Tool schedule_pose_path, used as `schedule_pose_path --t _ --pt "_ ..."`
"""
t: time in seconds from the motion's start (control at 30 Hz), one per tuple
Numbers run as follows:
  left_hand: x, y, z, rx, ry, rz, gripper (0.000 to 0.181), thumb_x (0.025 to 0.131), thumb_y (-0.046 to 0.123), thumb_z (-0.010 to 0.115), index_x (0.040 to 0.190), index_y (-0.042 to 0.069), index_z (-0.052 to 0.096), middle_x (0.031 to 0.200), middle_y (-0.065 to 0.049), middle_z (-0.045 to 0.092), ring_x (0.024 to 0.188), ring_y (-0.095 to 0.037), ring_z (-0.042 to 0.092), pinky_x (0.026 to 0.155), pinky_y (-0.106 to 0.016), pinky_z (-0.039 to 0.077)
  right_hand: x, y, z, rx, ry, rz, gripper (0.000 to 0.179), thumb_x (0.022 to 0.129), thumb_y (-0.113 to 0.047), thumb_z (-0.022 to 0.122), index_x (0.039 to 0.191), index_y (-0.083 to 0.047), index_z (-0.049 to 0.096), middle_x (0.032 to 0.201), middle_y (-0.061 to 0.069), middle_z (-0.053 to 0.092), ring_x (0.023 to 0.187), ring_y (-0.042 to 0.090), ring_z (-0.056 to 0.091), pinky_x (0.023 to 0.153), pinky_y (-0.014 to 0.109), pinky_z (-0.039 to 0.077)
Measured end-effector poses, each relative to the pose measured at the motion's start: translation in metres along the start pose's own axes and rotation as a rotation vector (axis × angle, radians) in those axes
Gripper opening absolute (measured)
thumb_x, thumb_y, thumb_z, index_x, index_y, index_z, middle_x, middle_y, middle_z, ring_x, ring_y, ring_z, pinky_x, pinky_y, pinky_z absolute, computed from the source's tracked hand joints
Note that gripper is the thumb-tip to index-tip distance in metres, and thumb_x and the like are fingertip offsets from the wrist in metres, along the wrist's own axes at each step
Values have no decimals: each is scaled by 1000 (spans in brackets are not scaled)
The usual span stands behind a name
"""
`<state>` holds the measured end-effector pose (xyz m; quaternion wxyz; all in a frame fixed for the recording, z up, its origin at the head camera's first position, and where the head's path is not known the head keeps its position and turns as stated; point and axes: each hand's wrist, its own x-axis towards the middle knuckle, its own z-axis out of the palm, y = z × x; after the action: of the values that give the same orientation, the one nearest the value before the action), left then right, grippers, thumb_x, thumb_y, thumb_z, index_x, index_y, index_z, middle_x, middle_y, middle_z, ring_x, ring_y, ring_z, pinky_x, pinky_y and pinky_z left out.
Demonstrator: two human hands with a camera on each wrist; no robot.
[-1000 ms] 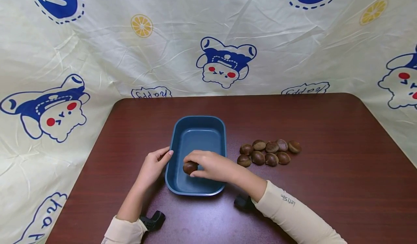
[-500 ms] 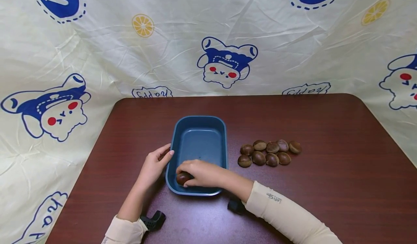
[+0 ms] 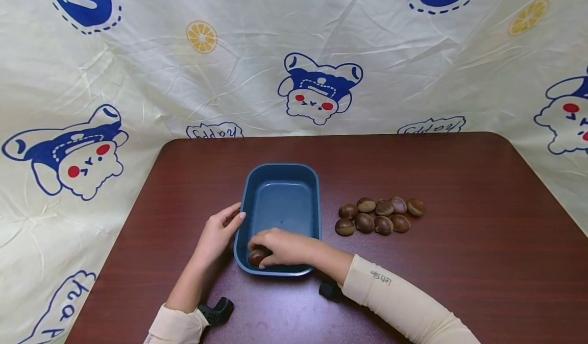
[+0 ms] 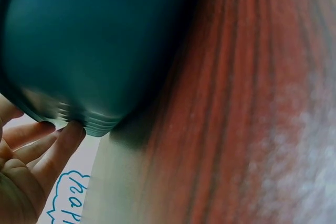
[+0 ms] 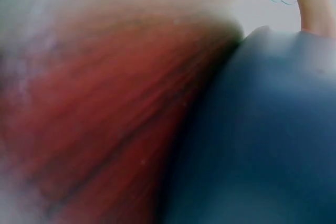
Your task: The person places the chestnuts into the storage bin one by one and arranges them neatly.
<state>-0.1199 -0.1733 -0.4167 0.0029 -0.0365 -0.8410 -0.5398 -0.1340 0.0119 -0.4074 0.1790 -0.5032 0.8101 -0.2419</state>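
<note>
A blue rectangular tray (image 3: 285, 201) with rounded corners sits on the table. At its left side is my left hand (image 3: 219, 236), its thumb at the rim and its fingers against the outer wall; fingertips (image 4: 71, 129) touch that wall in the left wrist view. My right hand (image 3: 285, 247) reaches down inside the tray and grips a brown chestnut (image 3: 258, 256) at the near left corner. Part of the chestnut is hidden by the fingers. The right wrist view shows only the tray's blurred outer wall (image 5: 252, 140), not the right hand.
Several chestnuts (image 3: 365, 223) lie in two rough rows on the dark red-brown table (image 3: 459, 262), right of the tray. A patterned white cloth (image 3: 257, 78) hangs behind the table. Each wrist carries a black device (image 3: 217, 312).
My right hand has moved toward the tray's near left corner and lower, carrying the chestnut. The left hand and the tray have stayed in place.
</note>
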Motion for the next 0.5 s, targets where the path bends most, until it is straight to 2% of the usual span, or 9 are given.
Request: schedule_pose_path --t 0.27,0.5 --pt "1 -2 1 -8 2 2 36 90 18 56 121 1 55 108 -16 61 95 -24 60 79 -37 49 -5 3 -6 64 54 -8 35 81 -17 68 112 -6 57 107 4 59 92 9 53 78 16 42" --pt "1 -3 1 -11 5 1 36 90 19 57 121 1 55 109 -16 61 95 -25 60 80 -37 49 -15 7 -19 141 116 -16 37 81 -14 67 114 -2 55 110 9 58 94 18 57 80 20 45"
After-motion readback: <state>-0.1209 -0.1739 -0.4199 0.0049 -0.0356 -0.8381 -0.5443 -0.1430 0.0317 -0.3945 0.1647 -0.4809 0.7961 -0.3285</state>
